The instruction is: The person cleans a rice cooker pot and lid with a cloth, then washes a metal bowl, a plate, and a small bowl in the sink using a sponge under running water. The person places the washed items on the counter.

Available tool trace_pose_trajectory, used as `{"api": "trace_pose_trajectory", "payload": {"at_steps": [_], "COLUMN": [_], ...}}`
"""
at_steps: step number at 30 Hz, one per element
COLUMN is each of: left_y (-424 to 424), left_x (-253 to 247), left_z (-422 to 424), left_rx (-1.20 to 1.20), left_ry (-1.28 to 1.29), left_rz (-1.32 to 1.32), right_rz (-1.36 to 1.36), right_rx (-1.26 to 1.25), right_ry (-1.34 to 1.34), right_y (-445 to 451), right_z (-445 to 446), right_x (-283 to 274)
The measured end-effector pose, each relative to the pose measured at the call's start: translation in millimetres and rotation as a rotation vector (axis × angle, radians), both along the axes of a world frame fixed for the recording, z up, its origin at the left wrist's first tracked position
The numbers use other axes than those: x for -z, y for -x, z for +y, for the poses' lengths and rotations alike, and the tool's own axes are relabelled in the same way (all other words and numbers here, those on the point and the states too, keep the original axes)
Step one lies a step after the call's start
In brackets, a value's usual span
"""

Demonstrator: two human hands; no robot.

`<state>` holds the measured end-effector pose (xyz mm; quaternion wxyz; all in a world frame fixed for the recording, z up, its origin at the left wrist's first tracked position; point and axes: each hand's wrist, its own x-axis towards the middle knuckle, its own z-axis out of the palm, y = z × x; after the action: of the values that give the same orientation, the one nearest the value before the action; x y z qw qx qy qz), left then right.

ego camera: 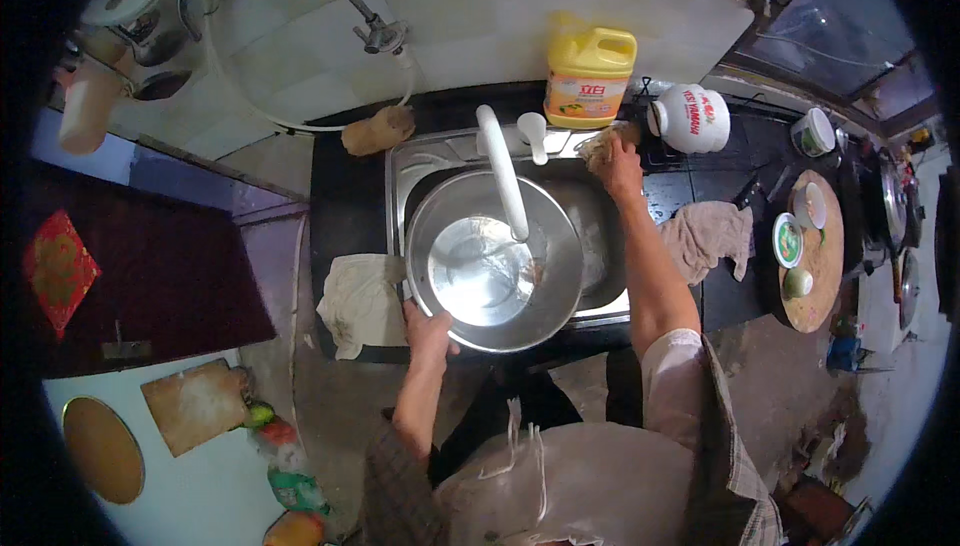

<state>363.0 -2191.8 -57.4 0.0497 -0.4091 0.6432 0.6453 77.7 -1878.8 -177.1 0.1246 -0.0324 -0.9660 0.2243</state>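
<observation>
A large stainless steel basin (555,291) sits tilted in the metal sink (606,268). Its shiny bottom reflects light; whether it holds water I cannot tell. My left hand (430,332) grips the basin's rim at the near left, beside its handle. At the sink's back right corner, my right hand (622,169) has its fingers around a tan, rough scrubber (600,147), partly covered by them. The white faucet spout (501,171) reaches over the basin. Behind the scrubber stands a yellow detergent jug (589,80).
A pale cloth (361,298) lies left of the basin, and a pinkish towel (705,238) to the right. A white jar (694,118) lies on its side near my right hand. Farther right, a round cutting board (814,298) bears small containers. A loofah-like roll (379,130) is at the back left.
</observation>
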Motion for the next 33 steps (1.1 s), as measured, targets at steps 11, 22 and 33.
{"api": "trace_pose_trajectory", "payload": {"at_steps": [11,22,33], "left_y": [6.8,-1.2,-3.3], "left_x": [-7.9,-6.9,-32.2], "left_z": [16.8,12.4,4.8], "left_rx": [0.126,0.172,0.231], "left_ry": [0.113,-0.003,-0.009], "left_rz": [-0.072,-0.079,-0.102], "right_rz": [-0.288,-0.392,-0.061], "right_rx": [-0.359,-0.950,-0.814], "right_ry": [0.482,0.515,-0.643], "right_y": [-148.4,-205.7,-153.9], "right_z": [-61.7,-209.4,-99.1], "right_x": [-57.2,-34.4,-20.1]}}
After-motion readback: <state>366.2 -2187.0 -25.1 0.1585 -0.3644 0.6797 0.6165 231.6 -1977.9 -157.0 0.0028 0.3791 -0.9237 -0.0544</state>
